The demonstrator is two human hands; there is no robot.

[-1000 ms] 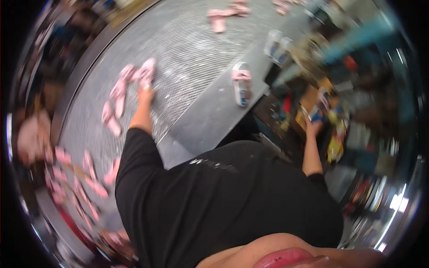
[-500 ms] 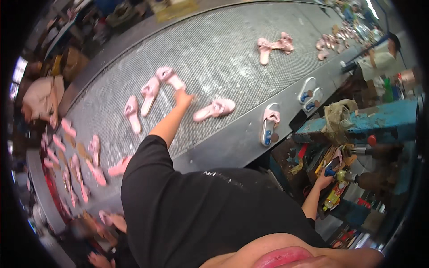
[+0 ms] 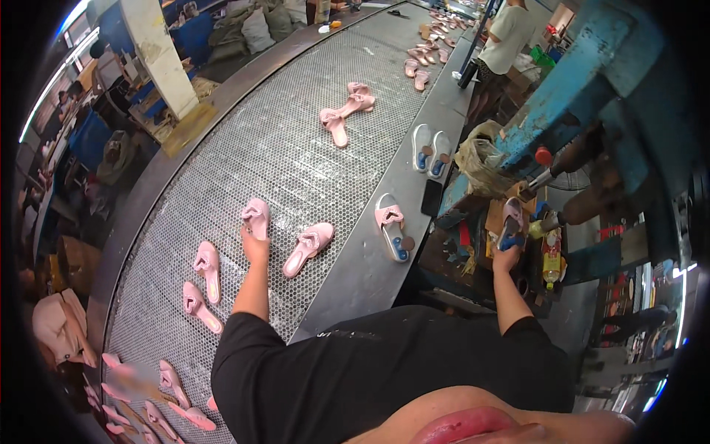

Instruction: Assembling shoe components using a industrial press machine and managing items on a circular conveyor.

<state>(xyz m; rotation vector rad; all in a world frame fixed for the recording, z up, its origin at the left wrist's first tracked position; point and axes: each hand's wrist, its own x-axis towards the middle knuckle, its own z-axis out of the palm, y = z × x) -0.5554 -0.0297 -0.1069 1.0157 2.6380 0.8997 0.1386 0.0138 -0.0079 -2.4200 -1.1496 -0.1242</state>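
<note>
My left hand (image 3: 256, 249) is closed on the heel end of a pink slide sandal (image 3: 255, 210) over the mesh conveyor. To its right lies another pink sandal (image 3: 308, 249), with two more to the lower left, the nearer one (image 3: 208, 268) tilted. At the right, my right hand (image 3: 506, 257) is closed around the blue end of a shoe last that carries a pink sandal (image 3: 512, 212), at the blue machine. On the metal ledge rests a grey last with a pink strap upper (image 3: 390, 216) and a blue heel part. Beyond it stand two bare grey lasts (image 3: 421, 140).
The blue machine (image 3: 562, 103) with its metal rods flanks my right hand. A black phone (image 3: 431, 197) lies on the ledge (image 3: 355, 281). A yellow-labelled bottle (image 3: 551, 259) stands below the machine. Further sandals lie along the conveyor (image 3: 222, 170); a co-worker (image 3: 506, 37) stands far right.
The view has swung round, shifting the conveyor's contents leftward. My left hand remains at the pink sandal's heel end. The last in my right hand shows more clearly beside the machine.
</note>
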